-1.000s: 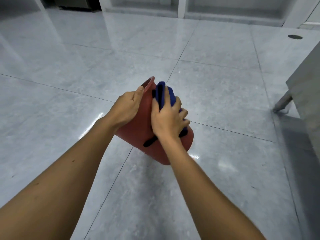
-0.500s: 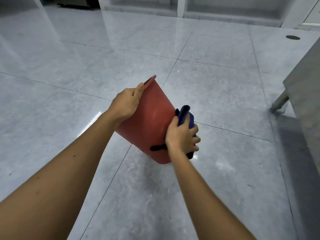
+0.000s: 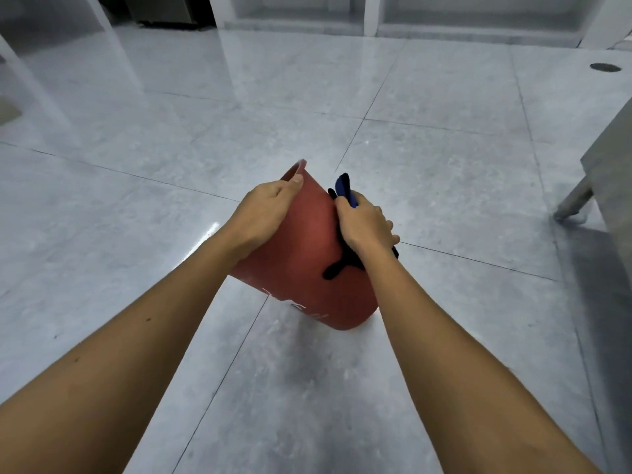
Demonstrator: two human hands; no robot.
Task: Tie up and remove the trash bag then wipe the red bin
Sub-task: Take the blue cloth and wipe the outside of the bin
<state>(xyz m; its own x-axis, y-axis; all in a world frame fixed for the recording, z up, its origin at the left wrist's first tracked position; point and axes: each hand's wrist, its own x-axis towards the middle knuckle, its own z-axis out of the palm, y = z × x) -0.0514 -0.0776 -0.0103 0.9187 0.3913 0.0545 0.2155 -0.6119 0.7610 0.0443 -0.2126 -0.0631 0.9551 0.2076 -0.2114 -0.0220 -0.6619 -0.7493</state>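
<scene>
The red bin [image 3: 304, 254] is tilted above the grey tiled floor, its mouth turned away from me and its base low on the right. My left hand [image 3: 265, 206] grips the bin's rim at the upper left. My right hand [image 3: 364, 224] holds a blue and black cloth [image 3: 343, 188] against the bin's right side; a black end of the cloth sticks out below the hand. No trash bag is in view.
A grey metal table leg [image 3: 574, 200] and the table's side stand at the right edge. White shelving [image 3: 369, 12] runs along the far wall. A round floor drain [image 3: 604, 67] sits at the far right.
My right hand has slid the cloth from the lower right of the bin up along its right side toward the rim. My left hand has kept its grip on the rim.
</scene>
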